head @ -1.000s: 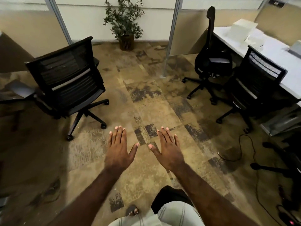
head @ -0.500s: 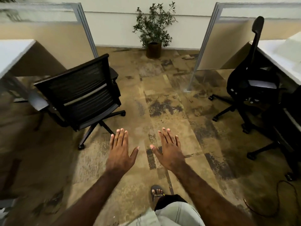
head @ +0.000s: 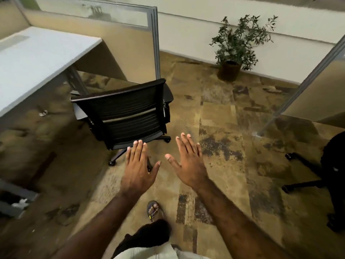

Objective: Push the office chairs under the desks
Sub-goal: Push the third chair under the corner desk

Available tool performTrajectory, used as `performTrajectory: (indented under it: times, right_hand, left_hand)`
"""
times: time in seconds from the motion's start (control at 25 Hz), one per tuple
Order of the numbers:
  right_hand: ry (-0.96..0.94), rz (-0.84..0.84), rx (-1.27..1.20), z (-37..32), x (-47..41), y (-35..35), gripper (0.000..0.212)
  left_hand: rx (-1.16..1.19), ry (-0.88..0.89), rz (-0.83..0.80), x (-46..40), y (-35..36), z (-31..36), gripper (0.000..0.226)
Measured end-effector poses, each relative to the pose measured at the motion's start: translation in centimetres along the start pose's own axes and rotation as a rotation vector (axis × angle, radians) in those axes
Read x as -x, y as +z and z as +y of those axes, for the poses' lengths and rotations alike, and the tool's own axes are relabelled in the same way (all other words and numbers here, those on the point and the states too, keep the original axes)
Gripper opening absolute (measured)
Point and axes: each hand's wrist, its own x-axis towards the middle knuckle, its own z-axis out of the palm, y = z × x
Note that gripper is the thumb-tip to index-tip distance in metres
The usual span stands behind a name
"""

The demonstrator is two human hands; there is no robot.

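Note:
A black mesh-backed office chair (head: 127,113) stands on the carpet with its back toward me, out from under the white desk (head: 35,60) at the left. My left hand (head: 139,165) is open, palm down, fingertips just short of the chair's lower back. My right hand (head: 188,161) is open too, to the right of the chair and holding nothing. Part of a second black chair (head: 328,176) shows at the right edge.
A beige cubicle partition (head: 130,51) with a grey frame stands behind the desk. A potted plant (head: 235,47) sits by the far wall. Another partition (head: 317,86) slants in at the right. My sandalled foot (head: 154,210) is on the patchy carpet.
The view has swung left and forward: the mesh chair and left desk are now nearer and more central, and the right-hand desk and chairs have mostly left the frame. Both hands stay open.

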Motion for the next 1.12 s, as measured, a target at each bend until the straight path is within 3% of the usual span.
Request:
performTrajectory:
  times: [0.48, 0.6, 0.88, 1.0, 1.12]
  right_hand:
    - [-0.329, 0.133, -0.043, -3.1, -23.7, -1.5, 0.083]
    - [-0.367, 0.149, -0.030, -3.9, -28.1, -2.2, 0.082]
    - [-0.441, 0.051, 0.055, -4.6, -35.3, -2.0, 0.085]
    - [-0.478, -0.059, 0.109, -3.9, -38.1, -1.7, 0.088]
    - [-0.513, -0.074, 0.212, -3.0, -38.5, -1.1, 0.088]
  left_hand:
    - [0.104, -0.129, 0.485, -18.0, -2.4, -4.7, 0.090]
    - [0.049, -0.183, 0.463, -20.7, -4.0, -7.0, 0.087]
    - [-0.018, -0.517, 0.313, -24.2, -6.0, -13.5, 0.093]
    - [-0.053, -0.610, 0.356, -25.0, -5.5, -14.6, 0.089]
    - [-0.143, -0.587, 0.440, -24.5, -4.3, -14.8, 0.076]
